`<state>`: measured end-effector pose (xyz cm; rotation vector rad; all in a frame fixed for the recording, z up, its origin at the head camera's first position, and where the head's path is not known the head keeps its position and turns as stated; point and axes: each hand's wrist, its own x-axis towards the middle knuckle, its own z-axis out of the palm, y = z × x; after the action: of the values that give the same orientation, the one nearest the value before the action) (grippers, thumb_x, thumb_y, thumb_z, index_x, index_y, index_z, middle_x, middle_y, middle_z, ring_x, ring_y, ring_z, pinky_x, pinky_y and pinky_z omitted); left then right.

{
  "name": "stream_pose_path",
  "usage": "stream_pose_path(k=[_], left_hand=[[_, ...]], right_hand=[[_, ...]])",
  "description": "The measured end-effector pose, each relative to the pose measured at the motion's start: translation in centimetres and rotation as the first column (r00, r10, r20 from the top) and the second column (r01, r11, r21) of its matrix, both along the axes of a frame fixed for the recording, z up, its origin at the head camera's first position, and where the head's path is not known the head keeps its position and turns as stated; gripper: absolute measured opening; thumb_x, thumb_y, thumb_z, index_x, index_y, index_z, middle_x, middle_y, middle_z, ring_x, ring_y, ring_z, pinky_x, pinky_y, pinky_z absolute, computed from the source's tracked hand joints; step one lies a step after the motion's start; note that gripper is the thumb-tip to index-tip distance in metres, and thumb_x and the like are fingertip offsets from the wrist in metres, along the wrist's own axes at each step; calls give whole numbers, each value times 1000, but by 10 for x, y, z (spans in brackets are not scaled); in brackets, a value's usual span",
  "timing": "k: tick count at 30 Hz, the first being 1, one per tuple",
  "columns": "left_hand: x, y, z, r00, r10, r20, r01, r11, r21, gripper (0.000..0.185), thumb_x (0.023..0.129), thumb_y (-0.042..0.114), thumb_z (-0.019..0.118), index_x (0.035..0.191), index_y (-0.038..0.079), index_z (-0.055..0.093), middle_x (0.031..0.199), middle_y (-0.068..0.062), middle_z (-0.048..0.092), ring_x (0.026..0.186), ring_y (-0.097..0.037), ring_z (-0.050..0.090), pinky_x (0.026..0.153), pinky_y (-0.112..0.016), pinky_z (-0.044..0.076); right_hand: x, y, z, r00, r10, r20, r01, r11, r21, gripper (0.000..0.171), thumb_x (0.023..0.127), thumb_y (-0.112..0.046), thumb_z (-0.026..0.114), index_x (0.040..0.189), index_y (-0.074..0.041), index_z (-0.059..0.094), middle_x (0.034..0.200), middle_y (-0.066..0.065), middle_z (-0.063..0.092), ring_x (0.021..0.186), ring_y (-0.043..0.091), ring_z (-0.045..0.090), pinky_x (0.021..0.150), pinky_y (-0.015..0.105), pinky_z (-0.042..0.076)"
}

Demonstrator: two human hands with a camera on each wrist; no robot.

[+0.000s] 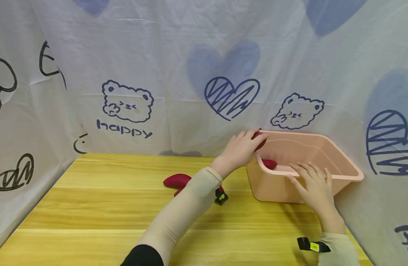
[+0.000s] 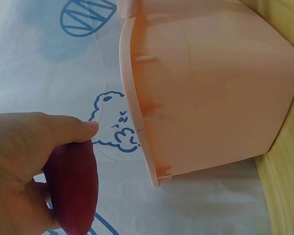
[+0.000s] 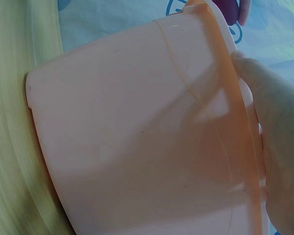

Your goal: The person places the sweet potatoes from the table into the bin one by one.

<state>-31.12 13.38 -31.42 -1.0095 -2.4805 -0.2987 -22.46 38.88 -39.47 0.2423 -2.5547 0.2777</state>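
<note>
My left hand (image 1: 238, 149) holds a dark red sweet potato (image 2: 74, 188) over the left rim of a pink plastic bin (image 1: 280, 188). In the left wrist view, the thumb lies along its upper end and the other fingers are partly hidden behind it. Inside the bin, another sweet potato (image 1: 269, 164) lies near the left wall. My right hand (image 1: 315, 188) is at the bin's near rim, its spread fingers reaching over the inside. The right wrist view has the thumb (image 3: 257, 73) right at the rim.
More sweet potatoes (image 1: 177, 181) lie on the wooden table (image 1: 100, 210) left of the bin, partly hidden behind my left forearm. A white cloth (image 1: 177, 122) printed with hearts and bears hangs behind the table and along its sides.
</note>
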Motion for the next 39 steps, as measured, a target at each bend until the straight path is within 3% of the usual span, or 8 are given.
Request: stream_pose_path(k=[11, 23, 30, 39], left_hand=[[-9, 27, 15, 999, -4, 47, 7, 998, -61, 56, 97, 34, 59, 148, 36, 36, 149, -1, 43, 125, -22, 50, 98, -39, 48], [-16, 57, 17, 1000, -16, 0, 16, 996, -88, 55, 98, 33, 57, 148, 38, 34, 150, 2, 41, 127, -19, 50, 98, -38, 48], [-20, 72, 13, 1000, -1, -9, 1, 996, -89, 52, 100, 35, 51, 148, 44, 31, 151, 8, 39, 129, -15, 49, 93, -35, 45], [-27, 83, -8, 1000, -15, 25, 18, 989, -144, 52, 104, 28, 44, 152, 40, 27, 157, 4, 33, 139, -20, 41, 108, -42, 40]], right_hand=[[0, 0, 3, 1000, -15, 2, 15, 1000, 7, 45, 99, -46, 49, 135, -18, 55, 138, 17, 52, 133, 42, 36, 113, 67, 6], [1, 2, 3, 1000, -17, 4, 17, 1000, 7, 46, 99, -46, 48, 135, -19, 55, 137, 18, 52, 133, 42, 36, 114, 67, 4], [0, 3, 2, 1000, -11, -1, 11, 1000, 3, 46, 99, -46, 48, 135, -18, 55, 137, 19, 52, 134, 41, 36, 114, 67, 3], [0, 0, 2, 1000, -5, 13, 5, 1000, -4, 49, 98, -47, 49, 135, -16, 55, 138, 19, 52, 135, 42, 34, 114, 67, 3]])
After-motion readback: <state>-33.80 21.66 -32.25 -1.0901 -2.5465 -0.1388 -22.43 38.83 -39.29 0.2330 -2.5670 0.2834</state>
